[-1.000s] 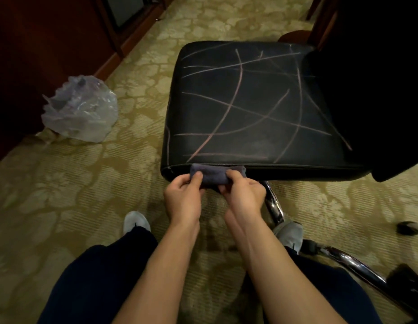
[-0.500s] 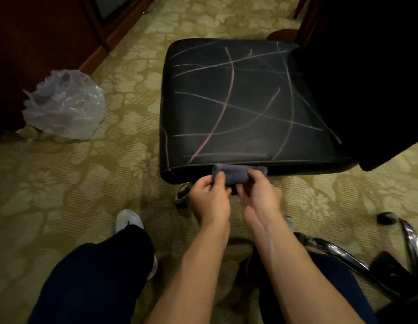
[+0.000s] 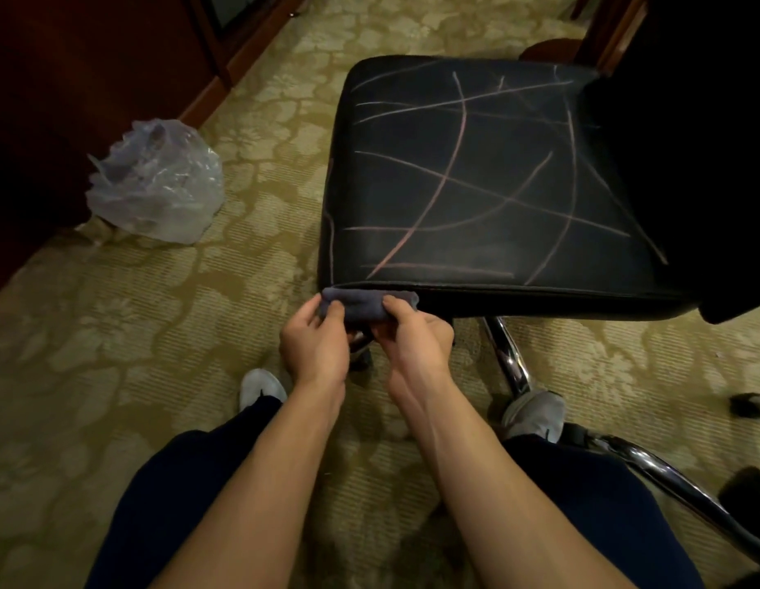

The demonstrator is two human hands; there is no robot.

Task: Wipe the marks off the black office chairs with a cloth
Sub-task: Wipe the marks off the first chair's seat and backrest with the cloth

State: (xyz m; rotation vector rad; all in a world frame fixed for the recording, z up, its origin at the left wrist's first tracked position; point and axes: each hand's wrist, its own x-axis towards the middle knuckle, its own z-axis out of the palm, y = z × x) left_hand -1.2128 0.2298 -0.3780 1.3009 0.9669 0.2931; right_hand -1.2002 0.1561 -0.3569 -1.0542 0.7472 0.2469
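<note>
While both my hands pinch the cloth (image 3: 365, 306), it sits bunched at the seat's (image 3: 488, 180) front left corner, against the front edge. Left hand (image 3: 316, 342): thumb on top of the cloth, fingers curled under its left end. Right hand (image 3: 414, 340): thumb on top near the right end, fingers tucked beneath. The hands are close together, with knuckles nearly touching below the cloth. The cloth is dark blue-grey, rolled or folded into a short strip; can't tell which.

Seat: black and padded, with pale pink marks (image 3: 442, 184) crossing all over its top, some long and curved, some straight, plus one running down the left side edge. None under the cloth that I can see. The backrest (image 3: 688, 133) rises off the seat's right side, dark, with no detail visible.

Below the seat's front edge, a chrome leg (image 3: 507, 359) angles down toward me; another chrome leg (image 3: 667, 482) sweeps out lower right. A black caster (image 3: 750, 403) sits on the carpet right of that.

My shoes (image 3: 261, 388) are on the carpet just short of the seat, one on each side of my forearms; dark trousers (image 3: 169, 503) below.

A crumpled clear plastic bag (image 3: 155, 182) lies on the carpet (image 3: 114, 354) well left of the seat, next to dark wood furniture (image 3: 50, 99). The carpet is olive with a pale floral pattern.
</note>
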